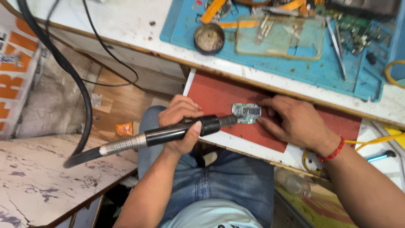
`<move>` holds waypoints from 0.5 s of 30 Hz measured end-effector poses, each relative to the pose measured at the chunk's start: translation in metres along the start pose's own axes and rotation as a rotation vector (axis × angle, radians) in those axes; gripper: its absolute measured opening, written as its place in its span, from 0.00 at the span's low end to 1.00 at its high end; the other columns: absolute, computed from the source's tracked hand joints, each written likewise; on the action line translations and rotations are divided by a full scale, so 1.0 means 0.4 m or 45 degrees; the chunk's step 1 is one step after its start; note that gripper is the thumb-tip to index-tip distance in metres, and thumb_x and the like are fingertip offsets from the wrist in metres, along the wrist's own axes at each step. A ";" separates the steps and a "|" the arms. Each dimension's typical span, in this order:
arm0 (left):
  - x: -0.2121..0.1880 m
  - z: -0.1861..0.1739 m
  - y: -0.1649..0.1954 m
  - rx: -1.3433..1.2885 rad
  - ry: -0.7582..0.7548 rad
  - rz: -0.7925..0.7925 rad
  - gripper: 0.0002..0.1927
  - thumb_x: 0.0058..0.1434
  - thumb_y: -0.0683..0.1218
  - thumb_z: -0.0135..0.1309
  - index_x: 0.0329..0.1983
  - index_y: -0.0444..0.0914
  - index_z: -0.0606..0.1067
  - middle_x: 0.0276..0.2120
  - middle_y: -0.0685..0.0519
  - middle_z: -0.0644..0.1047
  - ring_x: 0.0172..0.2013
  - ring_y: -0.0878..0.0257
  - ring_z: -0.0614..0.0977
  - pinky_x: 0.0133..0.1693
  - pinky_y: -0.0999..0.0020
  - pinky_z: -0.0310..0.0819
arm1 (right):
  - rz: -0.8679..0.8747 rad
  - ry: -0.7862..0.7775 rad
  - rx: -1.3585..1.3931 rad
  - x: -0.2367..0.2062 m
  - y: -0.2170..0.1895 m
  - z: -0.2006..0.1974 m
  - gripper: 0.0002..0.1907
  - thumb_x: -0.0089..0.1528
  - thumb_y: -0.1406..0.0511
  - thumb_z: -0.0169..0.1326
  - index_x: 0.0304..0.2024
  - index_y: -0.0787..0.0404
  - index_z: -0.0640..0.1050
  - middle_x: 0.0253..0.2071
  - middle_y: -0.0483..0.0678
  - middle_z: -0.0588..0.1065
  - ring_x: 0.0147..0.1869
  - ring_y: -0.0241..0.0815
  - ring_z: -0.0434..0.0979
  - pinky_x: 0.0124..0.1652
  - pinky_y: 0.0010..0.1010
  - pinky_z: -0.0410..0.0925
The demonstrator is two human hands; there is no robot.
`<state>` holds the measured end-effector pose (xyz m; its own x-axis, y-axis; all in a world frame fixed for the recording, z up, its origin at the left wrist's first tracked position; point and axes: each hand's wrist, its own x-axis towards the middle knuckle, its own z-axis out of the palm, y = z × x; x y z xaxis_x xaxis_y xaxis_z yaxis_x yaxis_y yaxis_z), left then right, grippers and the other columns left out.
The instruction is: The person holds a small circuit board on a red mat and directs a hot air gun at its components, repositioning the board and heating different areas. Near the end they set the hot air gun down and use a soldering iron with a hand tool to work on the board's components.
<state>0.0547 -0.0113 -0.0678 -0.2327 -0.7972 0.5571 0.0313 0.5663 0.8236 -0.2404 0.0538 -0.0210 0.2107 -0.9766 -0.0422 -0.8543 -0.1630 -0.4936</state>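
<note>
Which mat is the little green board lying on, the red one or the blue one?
The red mat, under both hands. The board lies on it by the tool's tip. The blue mat sits farther back, full of tools.

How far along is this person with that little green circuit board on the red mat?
Done: the circuit board lies bare on the red mat. In hand: the left hand holds a black hot-air wand with its nozzle at the board's left edge, while the right hand pins the board's right side. Left: tweezers lie unused on the blue mat; whether any part has come off cannot be seen.
</note>
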 end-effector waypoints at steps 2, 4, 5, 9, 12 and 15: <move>-0.010 -0.001 0.000 0.032 0.076 -0.007 0.13 0.60 0.49 0.57 0.33 0.32 0.77 0.32 0.47 0.79 0.39 0.53 0.81 0.46 0.63 0.77 | -0.048 0.007 -0.003 -0.003 0.003 0.009 0.20 0.57 0.59 0.62 0.50 0.57 0.79 0.31 0.49 0.75 0.33 0.51 0.77 0.33 0.41 0.71; -0.008 -0.002 0.009 0.019 0.007 0.010 0.13 0.59 0.49 0.57 0.33 0.32 0.77 0.32 0.47 0.79 0.41 0.53 0.81 0.46 0.62 0.76 | -0.054 0.001 0.004 -0.004 -0.005 0.011 0.20 0.56 0.59 0.63 0.50 0.57 0.79 0.31 0.48 0.75 0.34 0.50 0.77 0.33 0.41 0.71; 0.000 -0.003 0.015 0.009 -0.032 0.041 0.14 0.59 0.49 0.57 0.33 0.32 0.77 0.32 0.47 0.79 0.42 0.53 0.81 0.46 0.62 0.75 | -0.059 0.019 -0.002 -0.003 -0.008 0.004 0.20 0.56 0.59 0.63 0.50 0.57 0.79 0.31 0.48 0.75 0.34 0.50 0.77 0.34 0.41 0.71; 0.030 -0.003 0.033 -0.009 -0.055 0.037 0.14 0.59 0.50 0.58 0.34 0.32 0.77 0.33 0.46 0.79 0.42 0.52 0.81 0.49 0.59 0.77 | -0.012 0.002 -0.008 0.005 -0.020 -0.019 0.20 0.56 0.59 0.63 0.50 0.57 0.79 0.30 0.48 0.75 0.32 0.50 0.77 0.32 0.41 0.71; 0.023 -0.001 0.030 -0.015 -0.026 -0.013 0.14 0.59 0.50 0.57 0.35 0.32 0.77 0.34 0.46 0.79 0.42 0.52 0.81 0.48 0.60 0.76 | -0.023 -0.011 0.006 -0.004 -0.021 -0.014 0.20 0.57 0.59 0.63 0.50 0.57 0.79 0.30 0.48 0.75 0.32 0.50 0.77 0.33 0.40 0.71; 0.005 -0.002 0.016 -0.019 -0.034 0.019 0.14 0.59 0.50 0.57 0.35 0.32 0.78 0.33 0.47 0.79 0.40 0.53 0.81 0.46 0.62 0.76 | -0.086 0.012 0.011 -0.007 -0.012 -0.008 0.19 0.58 0.60 0.62 0.50 0.58 0.78 0.31 0.48 0.75 0.34 0.49 0.77 0.34 0.40 0.71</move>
<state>0.0553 -0.0095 -0.0615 -0.2576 -0.7830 0.5662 0.0493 0.5746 0.8170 -0.2383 0.0570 -0.0158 0.2635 -0.9647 -0.0002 -0.8339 -0.2276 -0.5028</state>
